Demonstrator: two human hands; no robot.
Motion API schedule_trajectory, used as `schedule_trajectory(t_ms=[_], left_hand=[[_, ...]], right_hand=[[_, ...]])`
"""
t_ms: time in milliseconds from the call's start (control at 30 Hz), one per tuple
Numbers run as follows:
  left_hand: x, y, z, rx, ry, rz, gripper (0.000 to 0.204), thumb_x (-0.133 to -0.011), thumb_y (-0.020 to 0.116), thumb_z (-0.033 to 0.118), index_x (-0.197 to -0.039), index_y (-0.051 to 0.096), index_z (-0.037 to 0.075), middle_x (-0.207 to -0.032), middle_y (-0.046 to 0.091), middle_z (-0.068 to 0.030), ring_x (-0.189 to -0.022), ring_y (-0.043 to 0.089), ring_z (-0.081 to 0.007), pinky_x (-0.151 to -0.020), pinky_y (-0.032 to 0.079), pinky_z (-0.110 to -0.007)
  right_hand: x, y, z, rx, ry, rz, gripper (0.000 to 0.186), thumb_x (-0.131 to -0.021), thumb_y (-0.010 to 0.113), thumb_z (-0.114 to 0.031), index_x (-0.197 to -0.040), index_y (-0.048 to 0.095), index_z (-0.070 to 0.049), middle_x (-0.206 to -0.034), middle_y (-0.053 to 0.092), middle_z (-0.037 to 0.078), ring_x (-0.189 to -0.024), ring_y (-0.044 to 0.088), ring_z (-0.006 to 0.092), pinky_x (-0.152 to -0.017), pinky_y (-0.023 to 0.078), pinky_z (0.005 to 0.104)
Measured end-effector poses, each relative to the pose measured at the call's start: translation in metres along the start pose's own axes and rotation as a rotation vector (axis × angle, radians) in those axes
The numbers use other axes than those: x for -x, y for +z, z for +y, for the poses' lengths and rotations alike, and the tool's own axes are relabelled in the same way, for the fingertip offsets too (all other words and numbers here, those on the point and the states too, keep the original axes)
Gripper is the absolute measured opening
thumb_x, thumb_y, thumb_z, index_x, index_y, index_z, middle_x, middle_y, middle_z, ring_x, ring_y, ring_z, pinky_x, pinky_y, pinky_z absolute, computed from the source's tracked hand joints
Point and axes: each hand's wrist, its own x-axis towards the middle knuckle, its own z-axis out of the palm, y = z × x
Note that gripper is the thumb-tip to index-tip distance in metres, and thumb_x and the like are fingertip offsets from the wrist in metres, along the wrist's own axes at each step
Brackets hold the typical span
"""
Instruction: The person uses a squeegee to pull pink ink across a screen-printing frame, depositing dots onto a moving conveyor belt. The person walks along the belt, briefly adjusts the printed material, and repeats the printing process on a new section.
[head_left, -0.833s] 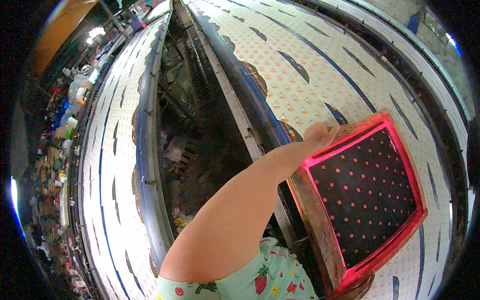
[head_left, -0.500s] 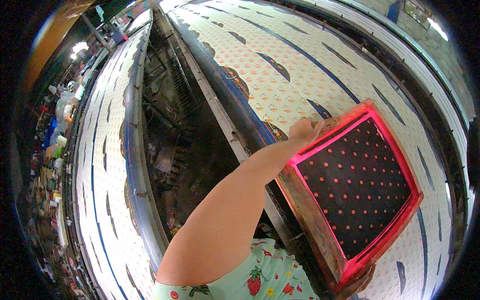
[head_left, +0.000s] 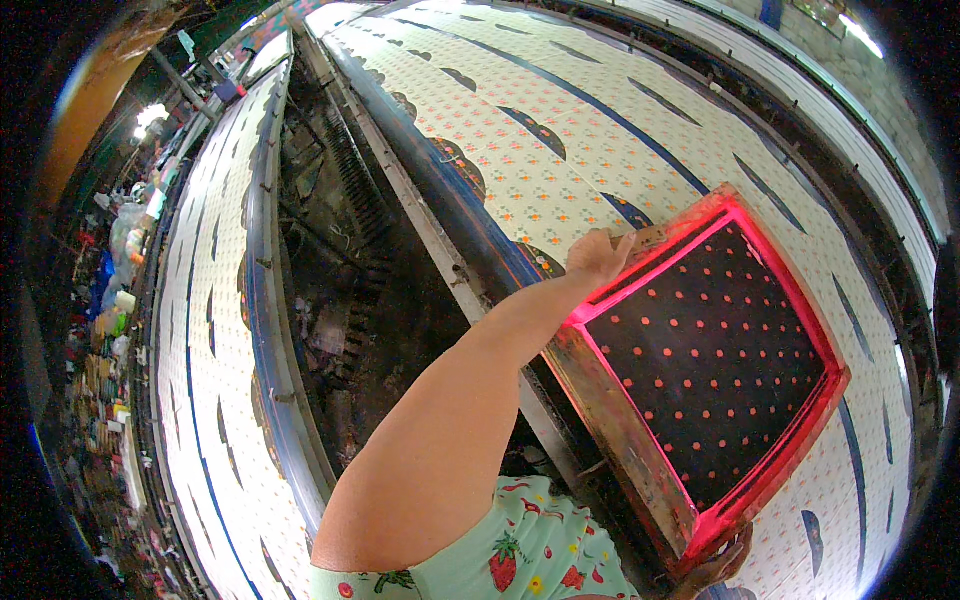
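A screen-printing frame (head_left: pixel 640 440) with wooden sides lies at a slant over the right-hand table. Bright pink-red colour coats its inner borders, and its dark mesh (head_left: pixel 720 365) carries rows of small orange-red dots. My left hand (head_left: pixel 600 258) is closed on the frame's far left edge, with the bare arm stretched across from the lower middle. At the near corner, my right hand (head_left: pixel 722 562) grips the frame from below, partly hidden by it. Under and around the frame spreads pale fabric (head_left: pixel 560 195) printed with small orange flowers. Whether the frame touches the fabric, I cannot tell.
A second long table (head_left: pixel 225 300) with pale fabric runs along the left. Between the tables lies a dark gap (head_left: pixel 370 330) bordered by a metal rail (head_left: pixel 425 215). Dark crescent-shaped patches mark the fabric. Piled clutter (head_left: pixel 110 370) lines the far left.
The whole view has turned slightly, so the tables and frame sit a little differently in it. Both hands keep their holds on the frame.
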Motion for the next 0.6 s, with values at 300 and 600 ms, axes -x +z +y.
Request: schedule_trajectory(t_ms=[300,600], left_hand=[[0.003,-0.007,0.008,-0.017,-0.038,-0.029,0.076,-0.108,0.05,0.068,-0.114,0.079,-0.002,-0.116,0.078,-0.0301,-0.115,0.075,-0.0456,-0.103,0.058,-0.054],[0.001,-0.001,0.006,-0.029,0.009,-0.001,0.073,-0.11,0.048,0.065,-0.117,0.076,-0.002,-0.115,0.078,-0.029,-0.115,0.075,-0.0447,-0.103,0.058,-0.054]], right_hand=[[-0.002,-0.002,0.006,-0.013,0.01,-0.006,0.073,-0.114,0.05,-0.055,-0.158,0.055,0.003,-0.158,0.059,0.025,-0.146,0.057,0.043,-0.121,0.047,0.056],[-0.003,0.0,0.009,-0.028,0.017,-0.014,0.074,-0.114,0.05,-0.056,-0.159,0.054,0.002,-0.159,0.057,0.024,-0.148,0.055,0.0428,-0.122,0.046,0.056]])
